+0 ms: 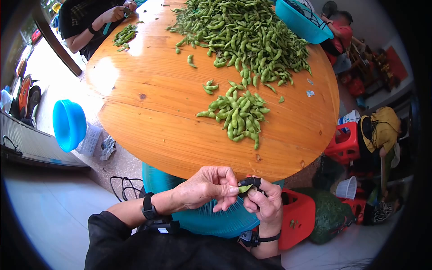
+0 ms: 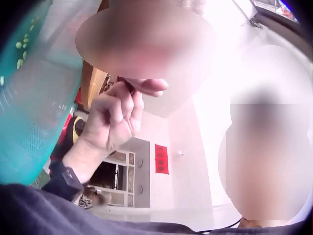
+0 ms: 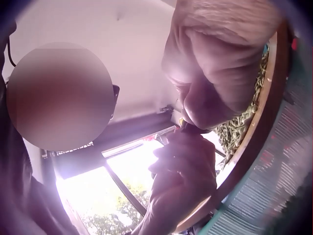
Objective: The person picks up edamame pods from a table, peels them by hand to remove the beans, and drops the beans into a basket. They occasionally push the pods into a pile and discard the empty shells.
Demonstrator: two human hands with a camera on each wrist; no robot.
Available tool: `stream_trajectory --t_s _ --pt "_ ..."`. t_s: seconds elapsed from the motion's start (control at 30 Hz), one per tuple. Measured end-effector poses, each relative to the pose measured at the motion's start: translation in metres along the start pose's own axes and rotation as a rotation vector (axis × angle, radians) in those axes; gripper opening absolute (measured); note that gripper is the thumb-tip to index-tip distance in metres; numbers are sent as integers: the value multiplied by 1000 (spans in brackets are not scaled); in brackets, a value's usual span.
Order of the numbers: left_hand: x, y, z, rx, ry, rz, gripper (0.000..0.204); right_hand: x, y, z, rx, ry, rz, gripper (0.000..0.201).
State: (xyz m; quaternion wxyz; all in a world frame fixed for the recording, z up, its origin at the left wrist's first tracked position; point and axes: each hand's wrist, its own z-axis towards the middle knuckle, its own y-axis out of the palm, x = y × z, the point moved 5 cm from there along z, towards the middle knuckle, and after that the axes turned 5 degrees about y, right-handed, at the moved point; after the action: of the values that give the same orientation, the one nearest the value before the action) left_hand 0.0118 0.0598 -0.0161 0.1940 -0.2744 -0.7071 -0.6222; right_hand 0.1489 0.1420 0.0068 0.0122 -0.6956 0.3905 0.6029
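Note:
In the head view a green pod (image 1: 245, 188) lies between the two hands, just off the table's near edge. The left hand (image 1: 208, 188) pinches its left end between thumb and finger. My right hand (image 1: 264, 200) is curled round a small black tool (image 1: 250, 182) at the pod's other end, thumb close against the pod. Below both hands is a teal basket (image 1: 211, 222). The right wrist view shows the left hand (image 3: 183, 181) and right hand (image 3: 215, 68) meeting; the pod is mostly hidden there.
A small pile of pods (image 1: 238, 112) lies on the wooden table (image 1: 157, 121), with a large heap (image 1: 252, 36) behind. A blue basin (image 1: 310, 22) stands at the far right edge. Another person's hands (image 1: 114, 14) work at the far left. Red stools (image 1: 297, 218) stand at the right.

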Motion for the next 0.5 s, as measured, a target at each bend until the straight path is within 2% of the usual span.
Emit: stream_trajectory --t_s 0.07,0.13,0.2,0.23,0.27,0.33,0.4,0.47,0.5 --pt "-7 4 0 -61 13 -256 8 -2 1 1 15 -15 -41 23" --pt "-8 7 1 -11 8 -229 11 -5 4 2 30 -30 -82 22" --pt "-6 3 1 99 135 225 16 -10 5 0 154 -101 -427 21" --pt "-7 2 -1 148 108 355 19 -12 5 0 206 -133 -603 19" --pt "-5 3 -2 148 107 355 19 -11 8 -1 207 -133 -602 19" --pt "5 4 -4 180 151 784 21 -14 15 -5 245 -204 -662 18" --pt "12 10 -5 186 177 807 22 -15 18 -5 263 -232 -697 17" --pt "18 11 -4 190 207 830 23 -14 13 -5 277 -182 -662 17" --pt "19 10 -4 164 150 832 24 -14 12 -6 275 -183 -663 17"
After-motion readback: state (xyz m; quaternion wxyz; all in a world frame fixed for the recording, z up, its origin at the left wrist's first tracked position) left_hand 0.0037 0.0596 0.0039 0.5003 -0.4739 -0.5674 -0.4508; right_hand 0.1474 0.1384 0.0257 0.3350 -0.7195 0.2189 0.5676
